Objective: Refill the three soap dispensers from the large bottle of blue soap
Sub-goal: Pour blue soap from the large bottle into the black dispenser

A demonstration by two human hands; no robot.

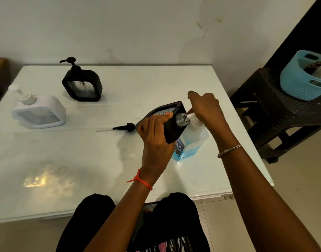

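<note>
Centre-right of frame. The left hand (154, 140) grips a black dispenser (174, 132), lifted and tipped. The fingers wrap over its upper edge and the palm is under the body, a firm full-hand hold. Its pump is off, and the clear threaded neck (182, 119) is bare and open.

Orientation: the dispenser's long axis runs from the lower left up to the right. The neck points right and a little toward the camera, straight at the top of the large bottle (192, 142). The bottle stands upright on the table (101, 170), just right of the dispenser and partly hidden behind it. Blue soap shows in its lower part.

The right hand (205, 108) sits over the bottle's white pump head (194, 122), fingers bent down around it. One fingertip points down-left toward the neck. Whether it is pressing cannot be told. No soap stream is visible.

Key relation: the open neck lies immediately left of the right hand's fingers, almost touching the pump head. The spout outlet is hidden, so alignment with the neck cannot be confirmed. Judgement: the next pump stroke depends on the outlet being over the opening.

A loose pump (126, 127) lies flat on the table left of the left hand, tube pointing left. A second black dispenser (82, 84) stands at upper left and a white dispenser (39, 113) at far left, both capped.
</note>
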